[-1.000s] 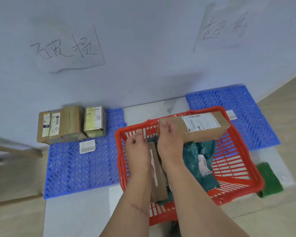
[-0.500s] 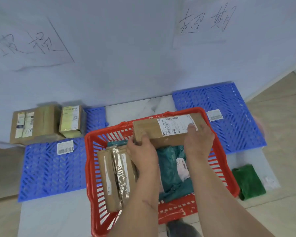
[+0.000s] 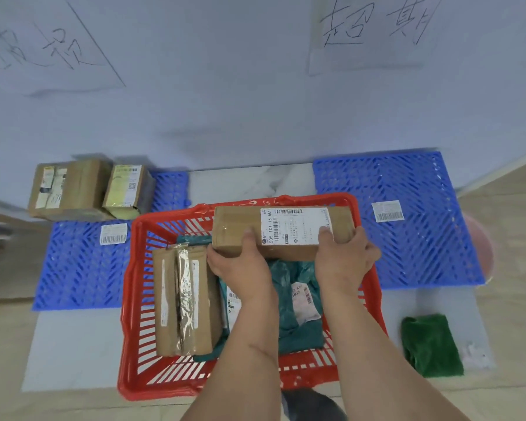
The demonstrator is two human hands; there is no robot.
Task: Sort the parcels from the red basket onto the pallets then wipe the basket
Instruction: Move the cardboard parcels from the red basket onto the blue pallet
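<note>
A long brown cardboard parcel [image 3: 240,229] with a white barcode label is held level above the far end of the red basket [image 3: 134,299]. My left hand [image 3: 243,268] grips its near left edge, thumb on top. My right hand [image 3: 343,262] grips its near right part, thumb on the label. Inside the basket lie a brown taped parcel [image 3: 182,302] at the left and teal plastic mailers [image 3: 298,302] under my arms. The left blue pallet [image 3: 76,268] carries two brown boxes [image 3: 73,186] at its far end. The right blue pallet [image 3: 419,238] holds only a loose label.
A green cloth [image 3: 428,344] lies on the floor right of the basket. Two handwritten paper signs [image 3: 371,34] hang on the wall, one above each pallet. A loose barcode label [image 3: 113,233] lies on the left pallet. A pink round object [image 3: 483,247] shows past the right pallet.
My right hand moved from the parcel's left end to its right part, and my left hand came up onto its left edge. The view shifted right and closer.
</note>
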